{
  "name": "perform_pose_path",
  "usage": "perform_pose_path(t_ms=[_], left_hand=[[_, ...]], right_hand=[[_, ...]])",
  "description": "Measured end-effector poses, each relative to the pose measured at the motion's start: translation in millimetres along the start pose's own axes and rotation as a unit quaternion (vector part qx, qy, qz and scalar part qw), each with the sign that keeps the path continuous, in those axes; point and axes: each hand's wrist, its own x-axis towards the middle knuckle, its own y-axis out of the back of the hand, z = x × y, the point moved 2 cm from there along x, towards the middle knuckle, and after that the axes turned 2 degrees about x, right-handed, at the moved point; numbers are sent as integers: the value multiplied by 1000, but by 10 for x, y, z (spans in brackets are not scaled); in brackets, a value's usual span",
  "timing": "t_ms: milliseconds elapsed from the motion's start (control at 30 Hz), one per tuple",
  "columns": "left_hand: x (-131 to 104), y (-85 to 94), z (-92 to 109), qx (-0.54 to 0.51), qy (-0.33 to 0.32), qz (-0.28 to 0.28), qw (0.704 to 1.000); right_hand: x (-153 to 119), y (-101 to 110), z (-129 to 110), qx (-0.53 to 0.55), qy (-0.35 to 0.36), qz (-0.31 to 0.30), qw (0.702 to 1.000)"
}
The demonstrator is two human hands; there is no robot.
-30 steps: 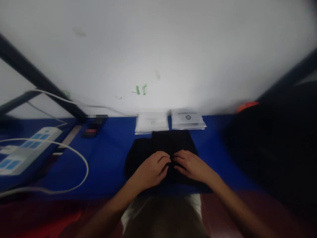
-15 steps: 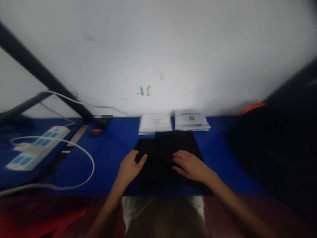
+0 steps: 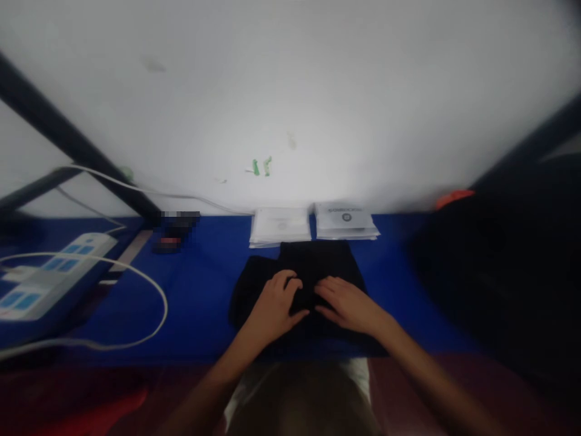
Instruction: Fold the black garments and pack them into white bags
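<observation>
A folded black cloth (image 3: 318, 260), perhaps a garment, lies on the blue table in front of me. My left hand (image 3: 278, 306) rests on its middle, fingers bent a little and thumb apart. Close by on the right, my right hand (image 3: 347, 304) lies on the same cloth with its fingers stretched toward the left hand. Neither hand grips the fabric. Behind the cloth, against the wall, are a stack of clear-white packets (image 3: 280, 227) and a second stack of printed packets (image 3: 347, 221).
A white power strip (image 3: 54, 275) with blue sockets and a looping white cable (image 3: 161, 297) lie at the left. A dark, partly blurred-out object (image 3: 175, 233) sits near the wall. At the right a large black pile (image 3: 494, 260) rises beside the blue table (image 3: 195, 303).
My left hand has moved right, from the cloth's left edge to its middle, beside the right hand. The right hand stays nearly in place. The view has shifted slightly.
</observation>
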Motion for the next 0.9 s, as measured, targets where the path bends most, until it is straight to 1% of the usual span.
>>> perform_pose_path(t_ms=[67, 200, 300, 367, 433, 567, 633, 667, 733, 800, 867, 900], left_hand=[[-20, 0, -48, 7, 11, 5, 1000], [-48, 66, -121, -5, 7, -4, 1000], [-39, 131, -132, -48, 8, -3, 999], [-21, 176, -116, -92, 4, 20, 996], [-7, 214, -87, -138, 4, 51, 989], [-13, 253, -38, -199, 42, 79, 976], [-17, 289, -48, -219, 59, 81, 971], [-5, 319, -68, -229, 58, 75, 969], [71, 401, -150, -241, 27, 48, 969], [232, 491, -309, -208, -24, 13, 978], [470, 552, -557, -111, -61, -14, 992], [604, 564, -709, -56, -62, -25, 996]], right_hand=[[3, 40, -10, 10, 6, 20, 1000], [61, 150, -66, 11, 22, 83, 996], [165, 176, -146, -23, 61, 79, 995], [251, 159, -197, -40, 76, 62, 994], [335, 131, -234, -49, 75, 59, 994], [438, 90, -253, -74, 62, 85, 992], [443, 93, -238, -91, 64, 98, 989], [434, 101, -226, -100, 68, 104, 987], [395, 124, -200, -119, 75, 116, 983], [338, 144, -174, -145, 79, 117, 979], [271, 148, -154, -175, 73, 106, 976], [237, 144, -148, -184, 68, 98, 976]])
